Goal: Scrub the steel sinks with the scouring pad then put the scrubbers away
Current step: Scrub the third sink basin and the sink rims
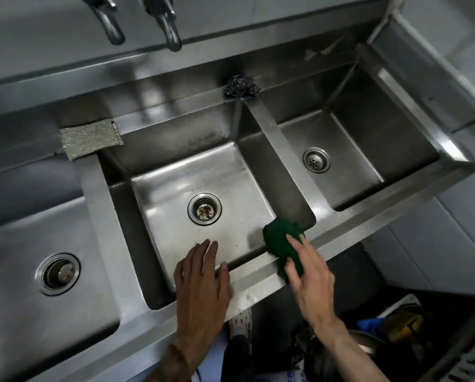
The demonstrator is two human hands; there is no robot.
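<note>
A green scouring pad [281, 239] lies draped over the front rim of the middle steel sink [192, 172], at its near right corner. My right hand [310, 279] presses on the pad with spread fingers. My left hand [201, 282] rests flat and open on the front rim, its fingertips reaching over the basin. A steel wool ball [241, 85] sits on the back ledge above the divider between the middle and right sinks. A grey sponge pad [90, 137] lies on the ledge at the middle sink's back left corner.
A left sink [15, 257] and a right sink [354, 139] flank the middle one, each with a round drain. Two taps [139, 20] hang over the back ledge. Below right, under the counter, stand a crate and several stored items [401, 323].
</note>
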